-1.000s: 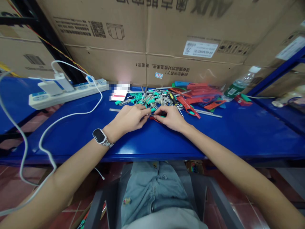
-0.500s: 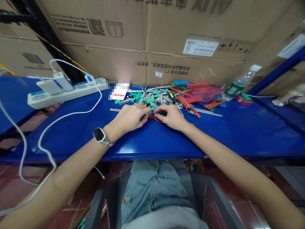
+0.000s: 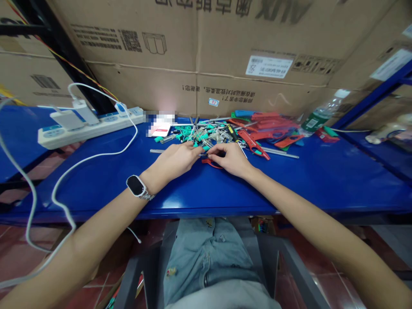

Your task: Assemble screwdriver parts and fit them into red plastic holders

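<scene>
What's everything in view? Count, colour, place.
table: 1, blue, centre
parts pile: uncountable, green and silver, on table
red pieces: several, red, right of parts pile
loose red piece: 1, red, before parts pile
tool: 1, yellow-black, on parts pile
rods: 2+, silver, flanking parts pile
card: 1, white-red, left of parts pile
bottle: 1, clear, green label, right rear
power strip: 1, white, left
adapters: 2+, white, on power strip
cable: 1+, white, left
cardboard: several panels, brown, behind table
posts: 2+, black, blue, sides
floor: 1, red, below
chair: 1, grey, at table
jeans: 1, blue-grey, on chair
watch: 1, white, worn left
left hand: 1, bare, near parts pile
right hand: 1, bare, near parts pile
</scene>
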The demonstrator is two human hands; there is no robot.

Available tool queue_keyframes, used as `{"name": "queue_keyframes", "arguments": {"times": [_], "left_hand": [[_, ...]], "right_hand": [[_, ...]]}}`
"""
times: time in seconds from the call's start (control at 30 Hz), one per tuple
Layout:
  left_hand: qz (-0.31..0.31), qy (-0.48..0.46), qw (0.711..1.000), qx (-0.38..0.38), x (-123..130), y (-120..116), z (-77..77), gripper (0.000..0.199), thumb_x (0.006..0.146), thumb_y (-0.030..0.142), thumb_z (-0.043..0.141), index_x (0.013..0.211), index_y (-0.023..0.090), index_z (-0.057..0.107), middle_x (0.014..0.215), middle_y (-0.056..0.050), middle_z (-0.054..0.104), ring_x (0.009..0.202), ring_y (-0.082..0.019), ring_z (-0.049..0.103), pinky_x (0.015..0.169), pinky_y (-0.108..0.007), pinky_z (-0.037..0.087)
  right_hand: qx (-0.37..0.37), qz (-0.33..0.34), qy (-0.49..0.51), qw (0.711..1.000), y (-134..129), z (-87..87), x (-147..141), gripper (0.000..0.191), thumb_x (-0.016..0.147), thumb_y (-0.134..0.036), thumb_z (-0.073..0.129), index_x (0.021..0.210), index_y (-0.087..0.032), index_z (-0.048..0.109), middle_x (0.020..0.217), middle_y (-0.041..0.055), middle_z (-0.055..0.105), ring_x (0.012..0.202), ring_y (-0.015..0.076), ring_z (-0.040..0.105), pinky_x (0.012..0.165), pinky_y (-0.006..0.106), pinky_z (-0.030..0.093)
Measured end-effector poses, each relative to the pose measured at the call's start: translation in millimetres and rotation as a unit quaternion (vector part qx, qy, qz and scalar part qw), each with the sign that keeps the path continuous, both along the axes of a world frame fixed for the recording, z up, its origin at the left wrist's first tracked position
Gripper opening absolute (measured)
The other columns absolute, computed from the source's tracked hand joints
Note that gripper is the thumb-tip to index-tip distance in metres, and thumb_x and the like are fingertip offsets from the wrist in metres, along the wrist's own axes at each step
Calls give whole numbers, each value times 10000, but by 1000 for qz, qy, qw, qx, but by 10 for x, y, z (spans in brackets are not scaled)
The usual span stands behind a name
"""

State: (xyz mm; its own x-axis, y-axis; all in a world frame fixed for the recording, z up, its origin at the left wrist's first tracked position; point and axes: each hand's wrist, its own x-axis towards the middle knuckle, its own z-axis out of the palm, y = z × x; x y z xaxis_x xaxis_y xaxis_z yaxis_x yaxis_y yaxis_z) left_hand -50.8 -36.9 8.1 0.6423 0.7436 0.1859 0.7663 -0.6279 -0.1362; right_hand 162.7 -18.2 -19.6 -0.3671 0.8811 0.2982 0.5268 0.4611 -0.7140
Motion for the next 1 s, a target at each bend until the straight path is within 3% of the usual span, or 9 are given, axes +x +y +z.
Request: {"name": "queue_keyframes", "arguments": {"times": [0.2,0.3,0.47,0.73,1.0], "left_hand": [[21,11,999,46,44,-35,26,342,1048,237,447,1357,147,563,961,-135,725,815,-250,704,559,-295,376],[23,21,999,34,54,-29,25,313,1042,213,442,1319,140,571,932,-132,719,805,-251,706,566,-296,374],[31,16,999,-15,98,-28,19,264,1029,175,422,1236,126,578,1052,-148,716,769,-235,702,574,-312,385],[-7,-37,999,-2,87,-39,4,258,917,157,494,1154,103,581,992,-145,681,867,-243,677,680,-318,493],[-55,-54,996,34,-19,2,8,244,1045,181,415,1019,139,654,949,-110,702,866,-240,672,737,-345,505]], "right_hand": [[4,10,-5,1000,-1,18,7,121,845,-151,686,856,-194,799,854,28,799,787,182,711,795,335,534],[4,11,-12,1000,-5,31,6,140,851,-159,673,853,-206,805,857,20,801,794,184,714,806,340,538],[-5,11,-1,1000,-8,19,-22,135,843,-156,672,832,-201,799,841,19,798,783,179,710,801,335,535],[16,18,26,999,-51,14,-31,115,840,-170,680,842,-197,792,867,25,799,818,186,710,837,340,526],[13,31,29,999,-77,17,-27,75,849,-195,704,858,-195,778,832,15,784,773,172,697,787,330,532]]}}
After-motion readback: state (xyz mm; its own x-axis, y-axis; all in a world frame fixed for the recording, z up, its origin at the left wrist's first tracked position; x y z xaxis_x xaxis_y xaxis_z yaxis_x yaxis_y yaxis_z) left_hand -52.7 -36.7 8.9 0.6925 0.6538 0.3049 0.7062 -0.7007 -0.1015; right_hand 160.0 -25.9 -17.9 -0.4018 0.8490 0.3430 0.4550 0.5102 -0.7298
